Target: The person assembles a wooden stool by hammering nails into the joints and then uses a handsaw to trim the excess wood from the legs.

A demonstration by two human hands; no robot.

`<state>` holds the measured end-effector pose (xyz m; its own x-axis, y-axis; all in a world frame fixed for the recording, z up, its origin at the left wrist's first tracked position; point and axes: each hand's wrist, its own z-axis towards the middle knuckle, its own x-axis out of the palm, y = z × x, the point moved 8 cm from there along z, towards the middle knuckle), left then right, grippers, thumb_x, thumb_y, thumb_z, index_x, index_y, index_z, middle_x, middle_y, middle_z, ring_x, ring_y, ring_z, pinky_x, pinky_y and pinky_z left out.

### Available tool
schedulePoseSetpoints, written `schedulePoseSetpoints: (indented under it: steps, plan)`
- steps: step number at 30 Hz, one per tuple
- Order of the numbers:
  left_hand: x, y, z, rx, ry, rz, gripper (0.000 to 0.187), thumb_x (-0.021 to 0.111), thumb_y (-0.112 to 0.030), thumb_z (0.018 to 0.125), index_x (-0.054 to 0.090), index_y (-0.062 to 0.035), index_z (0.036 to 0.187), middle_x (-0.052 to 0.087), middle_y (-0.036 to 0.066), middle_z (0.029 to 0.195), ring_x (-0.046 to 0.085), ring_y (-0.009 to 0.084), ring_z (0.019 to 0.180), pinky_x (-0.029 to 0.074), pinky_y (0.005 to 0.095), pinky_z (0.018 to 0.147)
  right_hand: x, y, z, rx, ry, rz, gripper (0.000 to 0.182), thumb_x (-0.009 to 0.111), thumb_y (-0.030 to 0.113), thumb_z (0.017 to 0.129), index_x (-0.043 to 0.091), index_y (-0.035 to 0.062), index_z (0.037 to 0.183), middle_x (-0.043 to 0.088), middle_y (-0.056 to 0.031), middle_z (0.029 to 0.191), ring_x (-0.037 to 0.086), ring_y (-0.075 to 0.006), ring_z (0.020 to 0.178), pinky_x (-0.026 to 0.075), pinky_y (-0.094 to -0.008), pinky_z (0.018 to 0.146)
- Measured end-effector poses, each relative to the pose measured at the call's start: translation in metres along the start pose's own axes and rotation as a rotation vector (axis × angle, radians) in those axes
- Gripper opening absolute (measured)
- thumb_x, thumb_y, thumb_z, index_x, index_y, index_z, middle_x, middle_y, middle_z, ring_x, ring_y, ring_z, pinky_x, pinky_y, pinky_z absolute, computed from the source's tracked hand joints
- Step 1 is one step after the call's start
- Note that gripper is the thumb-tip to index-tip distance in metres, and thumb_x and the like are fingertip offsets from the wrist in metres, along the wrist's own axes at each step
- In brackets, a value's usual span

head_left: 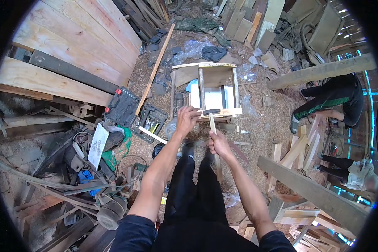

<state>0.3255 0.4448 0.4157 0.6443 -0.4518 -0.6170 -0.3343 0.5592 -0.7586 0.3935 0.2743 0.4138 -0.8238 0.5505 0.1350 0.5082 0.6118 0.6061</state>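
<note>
My right hand (218,143) is wrapped round the wooden handle of a hammer (214,126), whose dark head lies over the near rail of a wooden frame (229,112). Beside the hammer head, at the left end of that rail, my left hand (187,119) has its fingers bent and pressed together. What they grip, if anything, is too small to tell. The frame is box-like and open on top, standing on the ground in front of my feet, with a white panel (213,98) inside it.
An open tool case (124,107) lies to the left, near a long wooden strip (157,65). Planks (67,46) lean at upper left. To the right, a thick beam (311,191) and another person's leg (323,103) appear. Sawdust and scraps cover the ground.
</note>
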Motion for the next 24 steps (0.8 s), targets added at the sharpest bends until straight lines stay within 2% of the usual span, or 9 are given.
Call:
schedulePoseSetpoints:
  steps: [1, 2, 4, 5, 7, 11, 19, 22, 24]
  plan:
    - [0.000, 0.000, -0.001, -0.001, -0.001, 0.000, 0.014, 0.073, -0.016, 0.072, 0.074, -0.0115, 0.085, 0.067, 0.003, 0.091, 0.060, 0.0238, 0.095, 0.037, 0.0422, 0.096, -0.004, -0.002, 0.002, -0.021, -0.024, -0.080, 0.023, 0.045, 0.031, 0.100, 0.044, 0.0080, 0.099, 0.048, -0.0035, 0.065, 0.046, -0.0145, 0.049, 0.036, -0.0287, 0.041]
    - [0.002, 0.000, 0.000, -0.009, -0.002, -0.013, 0.014, 0.072, -0.016, 0.073, 0.075, -0.0118, 0.086, 0.067, 0.003, 0.090, 0.060, 0.0237, 0.094, 0.037, 0.0423, 0.096, -0.006, -0.006, 0.004, -0.022, -0.024, -0.083, 0.023, 0.045, 0.031, 0.100, 0.044, 0.0080, 0.099, 0.048, -0.0035, 0.065, 0.046, -0.0145, 0.049, 0.036, -0.0287, 0.041]
    - [0.001, -0.002, 0.001, -0.018, -0.002, -0.028, 0.014, 0.072, -0.015, 0.073, 0.075, -0.0121, 0.086, 0.067, 0.003, 0.090, 0.060, 0.0236, 0.094, 0.037, 0.0425, 0.096, -0.011, 0.036, -0.013, -0.603, -0.314, -0.653, 0.024, 0.045, 0.028, 0.100, 0.043, 0.0041, 0.101, 0.056, -0.0189, 0.066, 0.055, -0.0352, 0.052, 0.042, -0.0448, 0.046]
    - [0.001, -0.001, 0.000, -0.022, 0.016, -0.024, 0.014, 0.072, -0.015, 0.073, 0.075, -0.0120, 0.087, 0.067, 0.003, 0.090, 0.060, 0.0236, 0.094, 0.037, 0.0424, 0.096, -0.013, 0.033, -0.013, -0.600, -0.315, -0.652, 0.024, 0.045, 0.028, 0.100, 0.043, 0.0041, 0.101, 0.056, -0.0189, 0.066, 0.055, -0.0352, 0.052, 0.042, -0.0448, 0.046]
    - [0.002, -0.001, 0.002, -0.026, 0.034, -0.018, 0.014, 0.072, -0.014, 0.074, 0.075, -0.0120, 0.087, 0.067, 0.003, 0.090, 0.060, 0.0235, 0.094, 0.037, 0.0423, 0.096, -0.010, 0.046, -0.027, -0.489, -0.402, -0.825, 0.024, 0.044, 0.024, 0.099, 0.041, 0.0010, 0.102, 0.057, -0.0326, 0.070, 0.057, -0.0535, 0.067, 0.042, -0.0587, 0.060]
    - [0.001, -0.001, 0.001, -0.029, 0.026, -0.026, 0.015, 0.072, -0.015, 0.073, 0.075, -0.0119, 0.088, 0.067, 0.004, 0.091, 0.060, 0.0235, 0.094, 0.037, 0.0422, 0.095, -0.004, 0.040, -0.024, -0.393, -0.320, -0.957, 0.021, 0.043, 0.022, 0.099, 0.040, 0.0017, 0.103, 0.057, -0.0353, 0.071, 0.056, -0.0559, 0.074, 0.041, -0.0624, 0.065]
    - [-0.001, -0.005, 0.002, -0.021, 0.020, -0.030, 0.016, 0.073, -0.014, 0.072, 0.074, -0.0108, 0.088, 0.068, 0.005, 0.092, 0.060, 0.0239, 0.096, 0.038, 0.0415, 0.094, -0.001, 0.053, -0.035, -0.501, -0.402, -0.935, 0.019, 0.043, 0.020, 0.099, 0.038, 0.0017, 0.104, 0.057, -0.0352, 0.070, 0.056, -0.0555, 0.071, 0.042, -0.0613, 0.060]
    - [0.002, -0.001, 0.002, -0.087, 0.051, -0.048, 0.029, 0.076, -0.013, 0.070, 0.070, -0.0097, 0.098, 0.069, 0.005, 0.094, 0.060, 0.0259, 0.097, 0.038, 0.0423, 0.094, 0.000, 0.040, -0.019, -0.438, -0.306, -1.034, 0.020, 0.042, 0.020, 0.099, 0.038, 0.0019, 0.105, 0.057, -0.0349, 0.070, 0.056, -0.0556, 0.069, 0.042, -0.0616, 0.058]
    - [-0.001, 0.006, 0.000, -0.140, -0.015, -0.054, 0.047, 0.078, -0.011, 0.068, 0.061, -0.0096, 0.111, 0.069, 0.007, 0.095, 0.060, 0.0287, 0.099, 0.037, 0.0436, 0.095, -0.001, 0.044, -0.022, -0.460, -0.309, -0.995, 0.020, 0.042, 0.020, 0.099, 0.037, 0.0017, 0.105, 0.057, -0.0348, 0.069, 0.056, -0.0553, 0.069, 0.042, -0.0612, 0.058]
